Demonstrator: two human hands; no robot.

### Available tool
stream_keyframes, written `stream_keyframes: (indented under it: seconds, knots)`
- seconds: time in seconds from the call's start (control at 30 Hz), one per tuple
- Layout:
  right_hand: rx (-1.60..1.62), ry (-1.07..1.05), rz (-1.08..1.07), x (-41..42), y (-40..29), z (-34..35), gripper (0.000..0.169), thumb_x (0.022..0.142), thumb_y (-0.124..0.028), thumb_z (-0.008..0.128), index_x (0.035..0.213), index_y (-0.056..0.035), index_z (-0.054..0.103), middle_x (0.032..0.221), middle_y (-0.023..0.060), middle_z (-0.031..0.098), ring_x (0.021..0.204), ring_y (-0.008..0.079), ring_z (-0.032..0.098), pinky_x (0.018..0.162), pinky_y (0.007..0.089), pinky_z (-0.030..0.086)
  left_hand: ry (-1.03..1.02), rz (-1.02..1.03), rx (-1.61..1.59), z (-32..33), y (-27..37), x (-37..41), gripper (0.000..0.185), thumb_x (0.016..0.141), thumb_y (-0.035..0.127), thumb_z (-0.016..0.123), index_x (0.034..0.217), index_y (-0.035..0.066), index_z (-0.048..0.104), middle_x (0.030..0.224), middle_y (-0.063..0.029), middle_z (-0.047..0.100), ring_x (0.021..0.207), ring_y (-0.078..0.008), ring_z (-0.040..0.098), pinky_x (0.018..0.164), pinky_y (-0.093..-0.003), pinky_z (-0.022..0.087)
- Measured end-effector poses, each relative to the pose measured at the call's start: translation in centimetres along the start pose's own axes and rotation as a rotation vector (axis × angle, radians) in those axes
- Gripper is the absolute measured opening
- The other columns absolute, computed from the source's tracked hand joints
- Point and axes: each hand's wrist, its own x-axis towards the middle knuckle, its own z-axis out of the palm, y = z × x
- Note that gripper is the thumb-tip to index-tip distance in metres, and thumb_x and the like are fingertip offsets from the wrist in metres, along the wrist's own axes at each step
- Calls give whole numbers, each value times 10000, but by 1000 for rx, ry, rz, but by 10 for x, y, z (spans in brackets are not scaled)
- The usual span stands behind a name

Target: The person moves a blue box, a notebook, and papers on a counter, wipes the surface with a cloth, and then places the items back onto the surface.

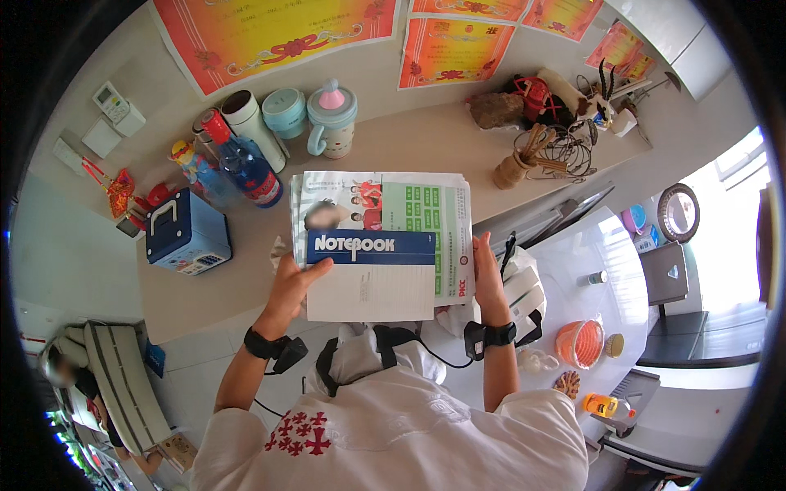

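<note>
Between my two hands is a stack of papers, its top sheet printed in green and white with pictures of people. A notebook with a dark blue band and a pale lower cover lies on top, near the stack's front edge. My left hand grips the left side, its thumb pressed on the notebook and its fingers hidden beneath. My right hand holds the right edge of the papers, fingers stretched along it. The stack is in front of my chest, by the front edge of the beige counter.
To the left on the counter are a blue box with a handle, a blue bottle and a lidded mug. A wooden pot of sticks stands right. A round white table holds an orange basket. Another person is far left.
</note>
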Motion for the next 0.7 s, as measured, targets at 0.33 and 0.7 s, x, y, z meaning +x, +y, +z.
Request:
stream_keyframes:
  seconds: [0.33,0.7]
  knots:
    - [-542,60,109,33,-4,-36,618,975,-483,380,875,74,627,717,43,608,632,94,515,564,255,413,40,-105,-102,15,-52,17,275,840,61,646,1098,-14,585,984,-51,644,863,-111,605,761,-272,492]
    - [-595,-50,141,54,6,-42,538,984,-425,410,951,61,638,779,30,627,701,82,539,633,241,450,121,-121,-176,21,-77,25,340,832,46,644,1156,7,551,1037,-65,641,903,-151,623,790,-299,508]
